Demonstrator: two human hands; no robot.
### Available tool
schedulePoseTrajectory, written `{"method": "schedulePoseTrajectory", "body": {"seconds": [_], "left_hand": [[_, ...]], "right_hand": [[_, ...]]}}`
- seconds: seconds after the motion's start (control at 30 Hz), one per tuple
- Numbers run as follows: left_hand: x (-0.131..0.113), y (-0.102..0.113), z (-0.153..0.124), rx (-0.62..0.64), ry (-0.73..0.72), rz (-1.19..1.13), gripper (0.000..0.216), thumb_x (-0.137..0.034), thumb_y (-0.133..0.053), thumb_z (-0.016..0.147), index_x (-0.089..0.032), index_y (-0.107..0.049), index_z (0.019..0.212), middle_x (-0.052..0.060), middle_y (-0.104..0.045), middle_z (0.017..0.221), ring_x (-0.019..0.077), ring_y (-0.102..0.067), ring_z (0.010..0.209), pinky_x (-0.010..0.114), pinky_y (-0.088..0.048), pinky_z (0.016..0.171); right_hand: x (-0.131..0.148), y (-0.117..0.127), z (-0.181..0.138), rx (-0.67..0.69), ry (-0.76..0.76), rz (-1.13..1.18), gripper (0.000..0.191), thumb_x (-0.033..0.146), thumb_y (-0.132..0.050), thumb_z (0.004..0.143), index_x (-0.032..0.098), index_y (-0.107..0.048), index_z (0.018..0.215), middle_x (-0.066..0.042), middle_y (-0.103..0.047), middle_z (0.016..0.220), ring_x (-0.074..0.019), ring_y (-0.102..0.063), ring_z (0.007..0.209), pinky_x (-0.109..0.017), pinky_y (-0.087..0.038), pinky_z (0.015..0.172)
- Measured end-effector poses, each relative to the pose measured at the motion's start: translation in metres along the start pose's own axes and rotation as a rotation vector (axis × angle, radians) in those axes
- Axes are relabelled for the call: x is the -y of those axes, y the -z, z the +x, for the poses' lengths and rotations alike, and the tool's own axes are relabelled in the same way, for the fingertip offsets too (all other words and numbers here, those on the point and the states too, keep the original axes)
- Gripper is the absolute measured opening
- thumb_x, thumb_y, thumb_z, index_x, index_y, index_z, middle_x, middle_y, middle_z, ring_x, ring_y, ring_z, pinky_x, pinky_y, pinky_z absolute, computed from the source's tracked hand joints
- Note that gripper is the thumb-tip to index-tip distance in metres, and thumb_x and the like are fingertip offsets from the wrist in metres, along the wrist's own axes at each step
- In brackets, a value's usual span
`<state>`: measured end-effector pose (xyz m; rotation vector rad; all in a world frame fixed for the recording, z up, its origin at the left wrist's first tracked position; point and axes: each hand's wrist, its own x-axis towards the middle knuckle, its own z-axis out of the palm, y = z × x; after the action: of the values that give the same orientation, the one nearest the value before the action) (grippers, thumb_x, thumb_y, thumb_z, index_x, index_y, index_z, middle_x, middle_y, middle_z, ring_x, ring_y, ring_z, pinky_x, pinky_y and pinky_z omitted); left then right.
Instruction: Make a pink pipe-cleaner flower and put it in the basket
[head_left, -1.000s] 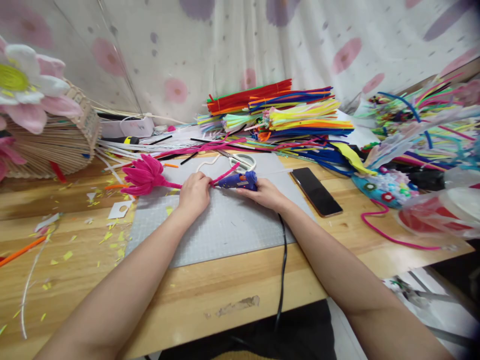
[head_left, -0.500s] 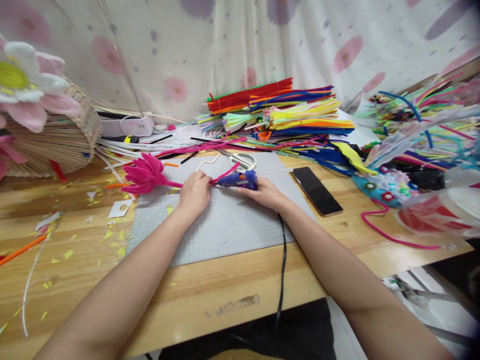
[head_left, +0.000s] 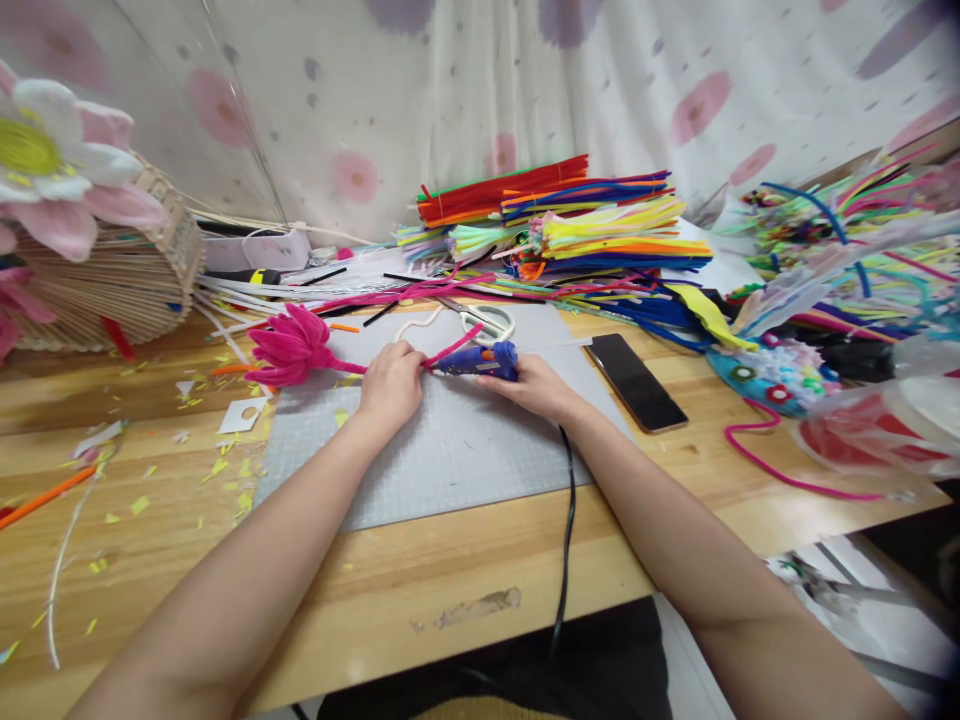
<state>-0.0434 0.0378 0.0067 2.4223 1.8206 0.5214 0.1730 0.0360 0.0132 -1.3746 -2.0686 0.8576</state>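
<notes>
A magenta pipe-cleaner flower [head_left: 291, 348] lies toward the left of the grey cutting mat [head_left: 442, 470], its fuzzy stem running right. My left hand [head_left: 391, 385] is closed around that stem, and the stem's free end sticks out past my fingers. In my right hand [head_left: 541, 388] is a blue glue gun [head_left: 480, 362], its nozzle pointing left at the stem beside my left fingertips. Whether the nozzle touches the stem I cannot tell. A clear glue stick [head_left: 566, 343] juts from the gun's back, and its black cord [head_left: 568, 540] hangs over the table's front edge.
White-handled scissors [head_left: 491, 325] lie just behind the glue gun. A black phone [head_left: 634, 382] rests right of the mat. Bundles of coloured pipe cleaners [head_left: 600, 235] are piled at the back. Yellow scraps litter the wooden table [head_left: 172, 540] at left, near a slatted wooden holder [head_left: 97, 290].
The whole view has shifted very slightly. Both hands, the flower and the glue gun keep nearly the same places relative to one another.
</notes>
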Motion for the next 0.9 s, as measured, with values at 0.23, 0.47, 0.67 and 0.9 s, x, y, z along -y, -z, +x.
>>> {"method": "schedulePoseTrajectory", "body": {"seconds": [0.23,0.47,0.67,0.9], "left_hand": [[0.0005,-0.0018,0.0003,-0.030,-0.009,-0.001,0.028,-0.018,-0.040,0.085,-0.016,-0.067,0.094,0.009,-0.061,0.095,0.0220,-0.053,0.095,0.034,-0.043,0.082],[0.0024,-0.0038,0.0007,-0.045,-0.020,-0.013,0.028,-0.018,-0.040,0.086,-0.017,-0.067,0.092,0.009,-0.061,0.092,0.0219,-0.053,0.093,0.034,-0.042,0.081],[0.0022,-0.0051,0.0005,-0.062,-0.017,-0.022,0.027,-0.017,-0.041,0.085,-0.017,-0.067,0.090,0.009,-0.060,0.092,0.0216,-0.053,0.093,0.034,-0.042,0.080],[0.0028,-0.0043,0.0003,-0.062,-0.016,-0.007,0.027,-0.017,-0.041,0.085,-0.017,-0.067,0.090,0.009,-0.060,0.091,0.0219,-0.053,0.092,0.034,-0.043,0.080]], "right_hand": [[0.0014,-0.0021,0.0020,0.027,0.013,-0.039,0.048,0.054,-0.056,0.075,0.016,-0.066,0.103,-0.004,-0.066,0.082,-0.0158,-0.056,0.069,-0.026,-0.042,0.064],[0.0013,0.0016,-0.0007,0.006,0.009,-0.015,0.047,0.053,-0.058,0.074,0.016,-0.067,0.102,-0.004,-0.067,0.083,-0.0158,-0.056,0.070,-0.027,-0.043,0.066],[0.0006,-0.0004,0.0019,-0.012,0.004,-0.030,0.050,0.055,-0.057,0.074,0.015,-0.066,0.103,-0.004,-0.066,0.082,-0.0150,-0.054,0.068,-0.027,-0.041,0.064],[0.0010,0.0035,-0.0009,0.030,-0.001,-0.039,0.048,0.054,-0.057,0.074,0.016,-0.067,0.101,-0.003,-0.066,0.078,-0.0149,-0.054,0.068,-0.026,-0.041,0.063]]}}
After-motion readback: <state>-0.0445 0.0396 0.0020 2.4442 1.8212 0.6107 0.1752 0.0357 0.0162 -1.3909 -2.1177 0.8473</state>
